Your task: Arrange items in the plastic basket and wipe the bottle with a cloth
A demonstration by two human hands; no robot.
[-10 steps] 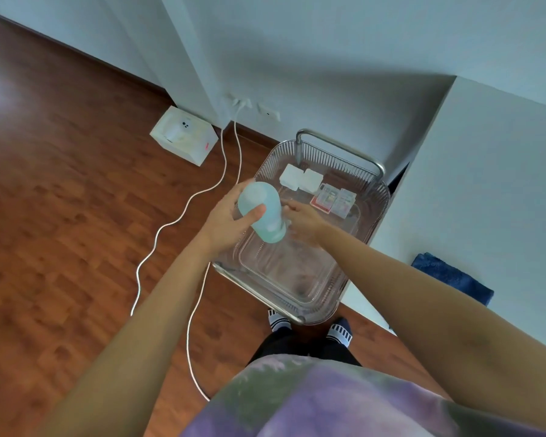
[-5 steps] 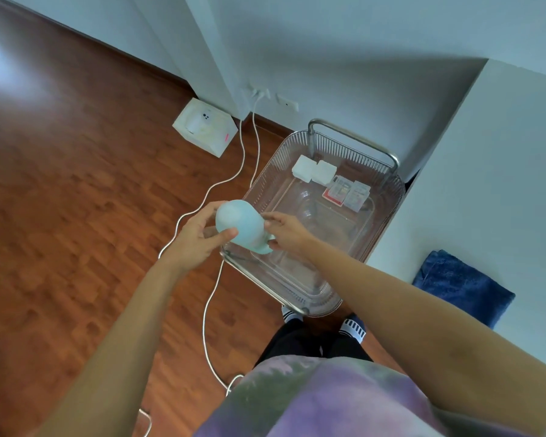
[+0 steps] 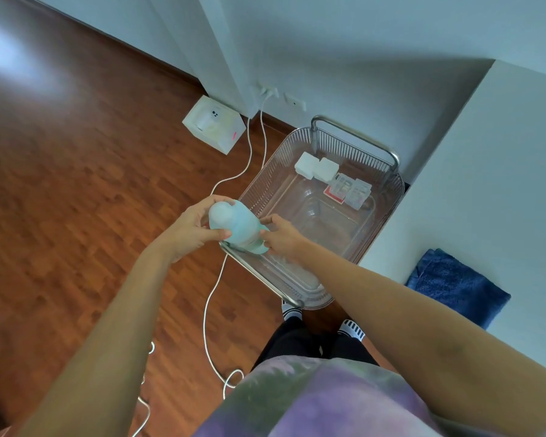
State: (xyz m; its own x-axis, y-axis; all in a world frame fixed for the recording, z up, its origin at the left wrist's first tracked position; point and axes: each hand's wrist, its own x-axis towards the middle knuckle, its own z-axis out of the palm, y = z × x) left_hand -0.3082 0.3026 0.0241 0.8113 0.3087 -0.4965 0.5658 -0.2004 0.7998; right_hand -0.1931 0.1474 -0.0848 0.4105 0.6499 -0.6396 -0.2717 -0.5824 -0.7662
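While you held the bottle (image 3: 237, 225) over the middle of the basket (image 3: 388, 209) a second ago, you have since drawn it back toward yourself, so it now hangs tilted over the basket's near-left rim, partly out over the floor (image 3: 76, 184). Your left hand (image 3: 189, 228) is wrapped round the upper end, thumb across the front; your right hand (image 3: 281, 236) pinches the lower end with its fingertips. Neither hand has a cloth in it. The blue cloth (image 3: 457, 288) lies flat on the white counter (image 3: 501, 184) to your right, well apart from both hands. Two white boxes (image 3: 317, 167) and some small packs (image 3: 350, 192) sit at the basket's far end. My reading: pulling the bottle out signals the wiping step, so your right hand must let go and fetch the cloth.
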